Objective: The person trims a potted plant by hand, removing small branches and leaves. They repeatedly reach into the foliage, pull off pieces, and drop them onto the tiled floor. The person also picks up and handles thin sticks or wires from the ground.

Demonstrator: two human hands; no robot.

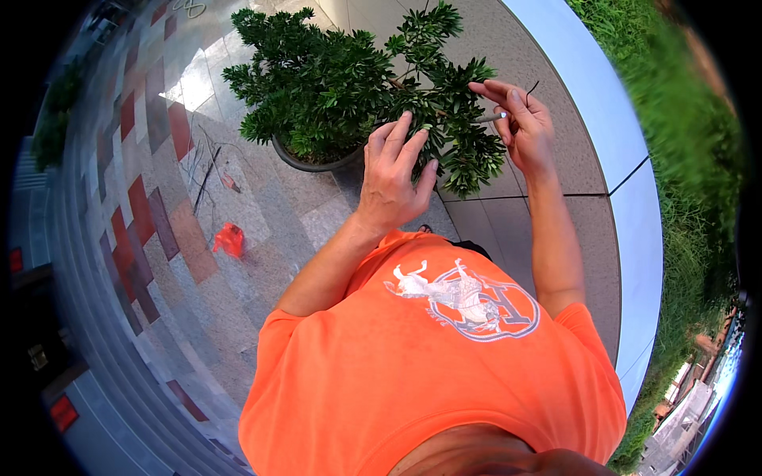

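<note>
At left, a red bag (pixel 229 239) lies on paving (pixel 274 238). The potted shrub (pixel 317 87) stands at upper centre; the left hand (pixel 393 173), fingers spread, meets its foliage (pixel 472 163). At upper right, the right hand (pixel 527 133) holds a pale stick (pixel 491 118) between narrowed fingers.

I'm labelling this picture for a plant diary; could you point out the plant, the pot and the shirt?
Plant (pixel 329 91): head view, on the leaves of its larger clump.
Pot (pixel 315 167): head view, on its dark near rim.
Shirt (pixel 444 381): head view, on its plain orange cloth.
</note>
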